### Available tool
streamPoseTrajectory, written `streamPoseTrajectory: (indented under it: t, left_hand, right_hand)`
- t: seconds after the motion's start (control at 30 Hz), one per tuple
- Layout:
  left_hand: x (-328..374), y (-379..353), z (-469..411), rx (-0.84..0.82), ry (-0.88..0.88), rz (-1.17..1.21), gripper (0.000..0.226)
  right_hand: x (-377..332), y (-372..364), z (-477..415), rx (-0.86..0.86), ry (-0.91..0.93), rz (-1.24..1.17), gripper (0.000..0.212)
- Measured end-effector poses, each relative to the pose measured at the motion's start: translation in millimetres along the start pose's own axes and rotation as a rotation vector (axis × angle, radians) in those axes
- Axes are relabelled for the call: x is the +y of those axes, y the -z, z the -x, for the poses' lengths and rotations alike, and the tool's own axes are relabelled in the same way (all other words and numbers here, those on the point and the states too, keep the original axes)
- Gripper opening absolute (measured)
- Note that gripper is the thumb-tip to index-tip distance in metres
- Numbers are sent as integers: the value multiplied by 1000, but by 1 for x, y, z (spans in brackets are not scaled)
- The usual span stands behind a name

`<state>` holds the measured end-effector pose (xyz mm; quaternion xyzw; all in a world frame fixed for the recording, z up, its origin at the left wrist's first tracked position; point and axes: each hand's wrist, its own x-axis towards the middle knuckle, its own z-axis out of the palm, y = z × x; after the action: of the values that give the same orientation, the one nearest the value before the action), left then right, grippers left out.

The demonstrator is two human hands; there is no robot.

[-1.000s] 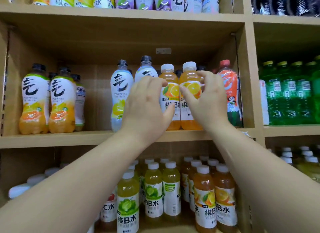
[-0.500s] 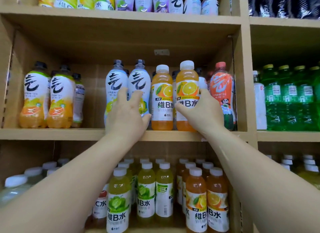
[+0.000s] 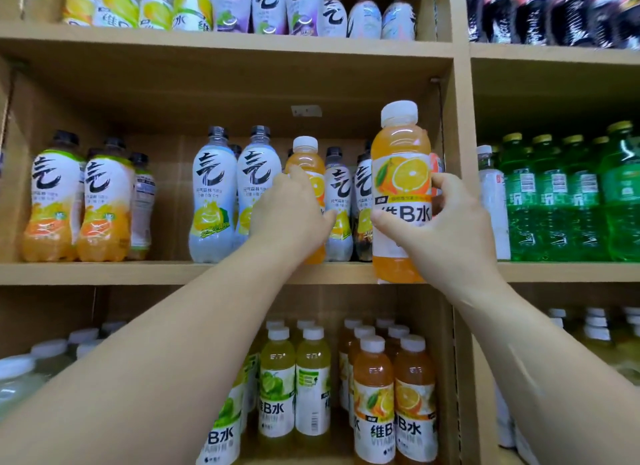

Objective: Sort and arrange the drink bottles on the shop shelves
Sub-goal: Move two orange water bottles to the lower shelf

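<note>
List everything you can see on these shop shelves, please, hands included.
held orange vitamin bottle: one, orange, forward of middle shelf, right.
second orange vitamin bottle: one, orange, middle shelf.
lemon sparkling bottles: at least four, white-yellow, middle shelf centre.
orange sparkling bottles: two, white-orange, middle shelf left.
green bottles: several, green, right compartment.
lime vitamin bottles: several, yellow-green, lower shelf.
lower orange vitamin bottles: several, orange, lower shelf right.
top-shelf bottles: many, yellow and purple labels, top shelf.
shelves: tan wood.
left hand: one, grips second orange vitamin bottle.
right hand: one, grips held orange vitamin bottle.
</note>
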<state>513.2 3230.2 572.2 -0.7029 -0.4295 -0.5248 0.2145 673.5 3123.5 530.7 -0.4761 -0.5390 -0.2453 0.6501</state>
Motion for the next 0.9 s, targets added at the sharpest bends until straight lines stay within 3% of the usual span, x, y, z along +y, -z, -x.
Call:
streamPoseTrajectory:
  t: [0.27, 0.47, 0.73, 0.9]
  left_hand:
    - [13, -25, -5, 2, 102, -52, 93]
    - [14, -35, 0, -6, 165, -75, 95]
    - [14, -38, -6, -85, 285, 72, 68]
    - [14, -39, -6, -117, 315, 127, 62]
  right_hand:
    - [15, -5, 4, -58, -32, 4, 63]
    - [26, 1, 7, -94, -57, -16, 68]
    - [31, 10, 15, -109, -77, -77, 74]
    - [34, 17, 18, -102, -86, -80, 73]
